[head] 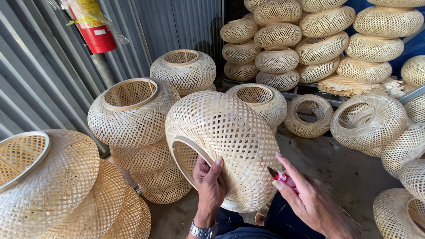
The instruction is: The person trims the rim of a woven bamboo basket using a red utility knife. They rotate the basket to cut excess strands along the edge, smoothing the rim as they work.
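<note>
A round woven bamboo lampshade (226, 137) rests tilted in front of me, its open rim turned toward the lower left. My left hand (210, 186) grips that rim, thumb outside and fingers inside; a metal watch sits on the wrist. My right hand (310, 201) lies against the shade's right side and pinches a small red tool (280, 177) with a dark tip that points at the weave.
Finished woven shades surround me: stacks at the left (48, 186), a pile behind (133, 110), rows on a rack (310, 40) at the back, more at the right (369, 121). A red fire extinguisher (93, 26) hangs on the corrugated metal wall. Concrete floor (345, 172) lies below.
</note>
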